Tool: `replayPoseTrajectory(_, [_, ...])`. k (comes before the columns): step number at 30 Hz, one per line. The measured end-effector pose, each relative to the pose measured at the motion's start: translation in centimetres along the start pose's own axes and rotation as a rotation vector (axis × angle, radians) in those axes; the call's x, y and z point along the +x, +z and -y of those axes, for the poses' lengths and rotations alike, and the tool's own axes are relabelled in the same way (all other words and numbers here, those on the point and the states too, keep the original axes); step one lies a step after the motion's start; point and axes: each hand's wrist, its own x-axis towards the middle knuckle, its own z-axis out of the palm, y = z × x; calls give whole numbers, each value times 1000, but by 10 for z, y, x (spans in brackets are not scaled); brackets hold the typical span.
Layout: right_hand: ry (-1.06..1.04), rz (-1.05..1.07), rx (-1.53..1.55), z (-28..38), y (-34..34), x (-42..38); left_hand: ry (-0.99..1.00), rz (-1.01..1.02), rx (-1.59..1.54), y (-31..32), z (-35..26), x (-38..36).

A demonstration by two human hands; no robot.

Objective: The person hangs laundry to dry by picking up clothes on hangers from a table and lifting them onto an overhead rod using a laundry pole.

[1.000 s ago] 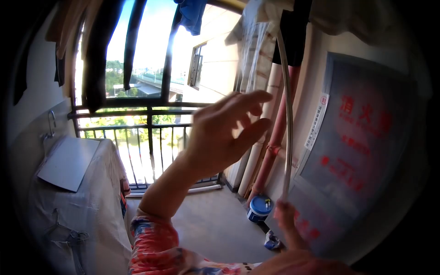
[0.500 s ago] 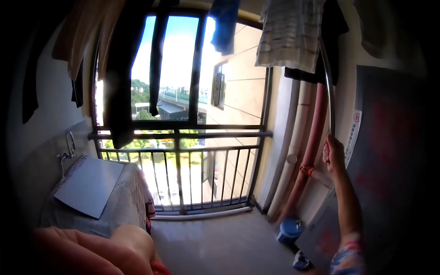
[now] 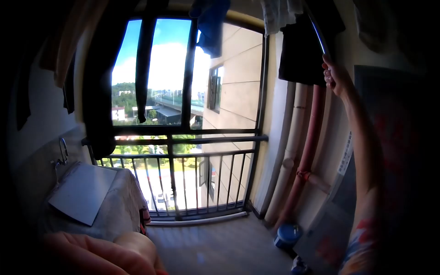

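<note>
My right hand (image 3: 337,78) is raised at the right, fingers wrapped round a slim metal pole (image 3: 317,34). The pole runs up past a black garment (image 3: 298,52) and a pale garment (image 3: 280,13); its top end is out of sight. A blue garment (image 3: 211,27) hangs further left, before the window. Large and close at the lower left, my left hand (image 3: 91,254) has its fingers curled in. What it holds, if anything, is hidden.
A white board (image 3: 85,192) lies on a covered surface (image 3: 114,201) beside a tap (image 3: 63,153). A window with a railing (image 3: 172,176) stands ahead. Pipes (image 3: 311,137), a blue bucket (image 3: 288,236) and a grey panel (image 3: 371,101) are at the right. Dark clothes (image 3: 98,91) hang left.
My right hand has risen with the pole. The pale striped garment now sits higher, showing more of the black one. My left hand stays at the lower left; the view has shifted slightly.
</note>
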Motion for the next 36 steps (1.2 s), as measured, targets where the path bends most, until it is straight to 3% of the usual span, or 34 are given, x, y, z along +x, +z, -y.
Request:
replayPoseTrajectory(4, [-3,-10,-86,21,20,18,-8,-5,9,-4,-2,-2])
replayPoseTrajectory(10, [31,-51,-167,2,34,7,-24,-16,25,-15,-10,-5])
replayPoseTrajectory(23, [58,-36,-97,-15,31,-15,-65,-36,5,-45,-27,-7])
replayPoseTrajectory(31, [22,-84,-127,-51,7,-65,-90,126,115,-63,-39,5])
replayPoseTrajectory(36, [-14,-154,-250,-136,-19,-138,-94,139,147,-77,-43,-1])
